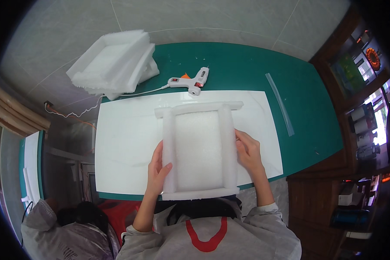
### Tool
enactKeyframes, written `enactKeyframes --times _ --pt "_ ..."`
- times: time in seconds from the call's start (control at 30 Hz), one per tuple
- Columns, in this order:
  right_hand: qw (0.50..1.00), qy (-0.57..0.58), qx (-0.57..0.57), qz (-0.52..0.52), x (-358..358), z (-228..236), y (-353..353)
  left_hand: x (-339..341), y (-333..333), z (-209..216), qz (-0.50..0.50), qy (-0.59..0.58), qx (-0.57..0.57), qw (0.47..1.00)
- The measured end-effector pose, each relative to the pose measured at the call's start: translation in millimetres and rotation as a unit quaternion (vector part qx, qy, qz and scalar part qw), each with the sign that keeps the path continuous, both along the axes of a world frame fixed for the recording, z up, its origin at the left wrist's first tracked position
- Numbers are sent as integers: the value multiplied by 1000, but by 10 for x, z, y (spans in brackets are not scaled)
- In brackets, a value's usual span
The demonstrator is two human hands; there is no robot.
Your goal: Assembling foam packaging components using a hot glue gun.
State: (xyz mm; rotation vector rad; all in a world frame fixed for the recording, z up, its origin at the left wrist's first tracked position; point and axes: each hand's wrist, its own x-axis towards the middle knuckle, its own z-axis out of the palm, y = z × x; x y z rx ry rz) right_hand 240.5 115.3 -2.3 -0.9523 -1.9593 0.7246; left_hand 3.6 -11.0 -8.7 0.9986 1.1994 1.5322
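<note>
A white foam tray (199, 149), a flat sheet with raised foam strips around its edges, lies in front of me near the table's front edge. Its far strip (199, 107) sticks out past both sides. My left hand (159, 168) grips the left side, thumb against the strip and fingers along the outside. On the right side, my right hand (248, 151) holds the edge with bent fingers, partly hidden by the foam. Beyond the tray rests a white glue gun (190, 81), its cord running left.
A white board (125, 143) covers much of the green tabletop (316, 125). Several similar foam trays (110, 63) are stacked at the far left. A clear glue stick strip (281, 105) lies at the right. Another person (73, 227) sits at my left.
</note>
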Motion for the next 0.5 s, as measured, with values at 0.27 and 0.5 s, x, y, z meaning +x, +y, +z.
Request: enactKeyframes --times 0.27,0.5 --pt "992 53 -84 82 24 -63 23 -25 9 -67 12 -5 -9 1000" --pt "987 59 -112 96 11 -32 21 -22 37 20 49 25 22 998"
